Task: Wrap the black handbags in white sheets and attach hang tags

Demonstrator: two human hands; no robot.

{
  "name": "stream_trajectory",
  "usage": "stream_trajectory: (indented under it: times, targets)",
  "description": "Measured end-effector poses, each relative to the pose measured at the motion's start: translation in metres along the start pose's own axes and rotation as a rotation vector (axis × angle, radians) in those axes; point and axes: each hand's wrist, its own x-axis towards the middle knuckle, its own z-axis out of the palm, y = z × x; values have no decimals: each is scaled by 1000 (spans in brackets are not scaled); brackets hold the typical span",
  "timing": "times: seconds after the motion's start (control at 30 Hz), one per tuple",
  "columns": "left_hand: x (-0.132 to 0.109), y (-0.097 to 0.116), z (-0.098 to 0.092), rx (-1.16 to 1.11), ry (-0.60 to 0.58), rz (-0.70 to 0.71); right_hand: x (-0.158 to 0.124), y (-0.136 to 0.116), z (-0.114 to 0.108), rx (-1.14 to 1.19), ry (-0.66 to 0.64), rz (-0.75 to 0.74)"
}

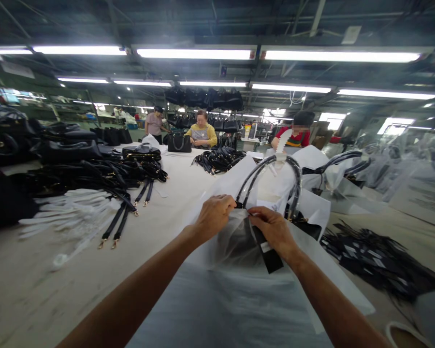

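Note:
In front of me stands a black handbag (235,239), seen through translucent white wrapping (217,299). Its two upright handles (296,176) are covered in clear plastic, with a white toothed strip (283,141) rising between them. My left hand (217,212) is closed, its fingertips pinching the bag's top edge at the base of a handle. Close beside it, my right hand (271,227) pinches the upper end of a black hang tag (270,256) bearing a small white label. The tag hangs against the bag's front. The exact grip under the fingertips is partly hidden.
Black straps with gold clips (119,224) and white strips (72,210) lie left, before piled handbags (65,145). Another strap heap (221,158) lies ahead. At right are black tags (380,256) and wrapped bags (342,179). Co-workers (202,133) are across the table (159,251).

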Motion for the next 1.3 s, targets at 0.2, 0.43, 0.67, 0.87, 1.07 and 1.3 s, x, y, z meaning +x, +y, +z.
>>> stream_trajectory:
  times: [0.2, 0.43, 0.67, 0.87, 1.07, 1.3]
  targets:
    - [-11, 8, 2, 211, -169, 149, -5, 8, 6, -231, -41, -132]
    - [-7, 12, 0, -219, 24, -82, -15, 6, 6, -58, -94, -25]
    - [-2, 17, -2, -673, -53, -186, -22, 4, 0, 454, -80, 298]
    - [-25, 24, -3, 16, -256, 57, -23, 9, -3, 442, -62, 229]
    - [-36, 32, 4, 241, -386, 109, -23, 13, 5, 19, -65, -62]
    - [-36, 27, -3, -31, -207, -155, -37, 8, -9, 311, -149, 187]
